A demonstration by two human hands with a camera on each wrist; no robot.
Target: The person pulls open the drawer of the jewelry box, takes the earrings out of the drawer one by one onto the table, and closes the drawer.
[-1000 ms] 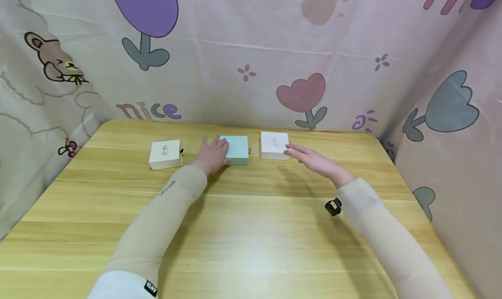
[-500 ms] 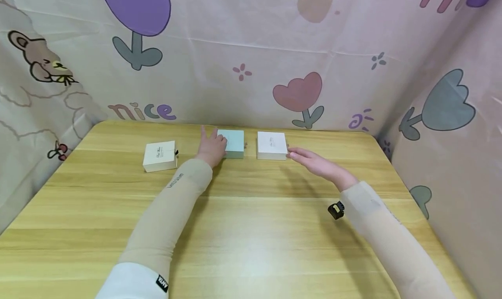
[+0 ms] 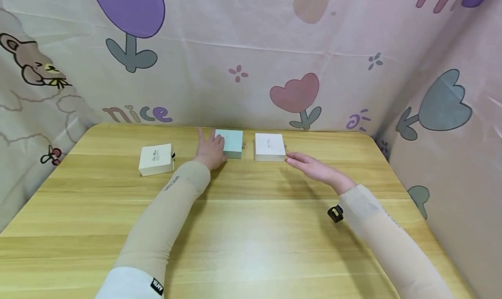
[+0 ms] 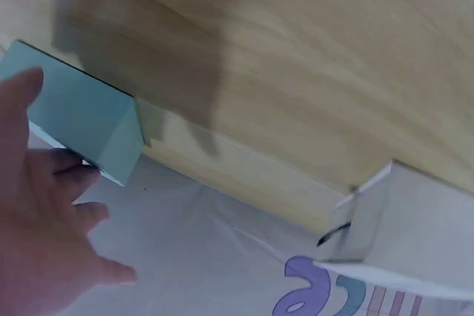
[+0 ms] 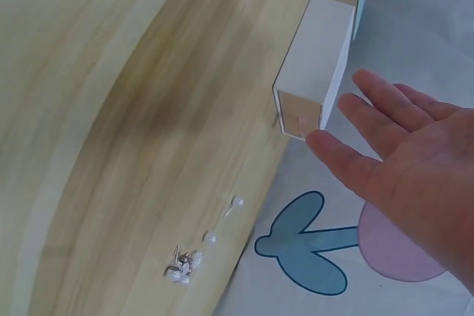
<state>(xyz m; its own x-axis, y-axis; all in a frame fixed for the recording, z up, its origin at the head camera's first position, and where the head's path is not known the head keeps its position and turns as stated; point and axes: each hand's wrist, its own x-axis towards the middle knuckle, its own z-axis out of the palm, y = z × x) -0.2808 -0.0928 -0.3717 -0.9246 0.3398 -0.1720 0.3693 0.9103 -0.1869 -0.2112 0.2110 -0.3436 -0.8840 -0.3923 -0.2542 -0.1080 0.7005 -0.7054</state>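
Note:
My left hand (image 3: 210,151) is at the left end of a mint green box (image 3: 233,143), some fingers spread. In the left wrist view its thumb lies along the front of the green box (image 4: 89,112) and curled fingers reach its top edge. My right hand (image 3: 313,167) has its fingers extended beside the right front corner of a white box (image 3: 269,145). In the right wrist view the fingertips are close to the end of this white box (image 5: 315,53), which has a small tab. Another white box (image 3: 156,158) with a black tab stands left of my left hand.
The boxes stand along the back of a wooden table (image 3: 235,229), before a patterned curtain (image 3: 204,85). In the right wrist view, several small white pearl-like pieces (image 5: 181,266) with thin stems lie on the tabletop. A small black device (image 3: 335,213) hangs at my right wrist.
My left hand has shifted the mint green box slightly toward the back, and its fingers have drawn back toward the box's left end. The right hand has stayed by the white box.

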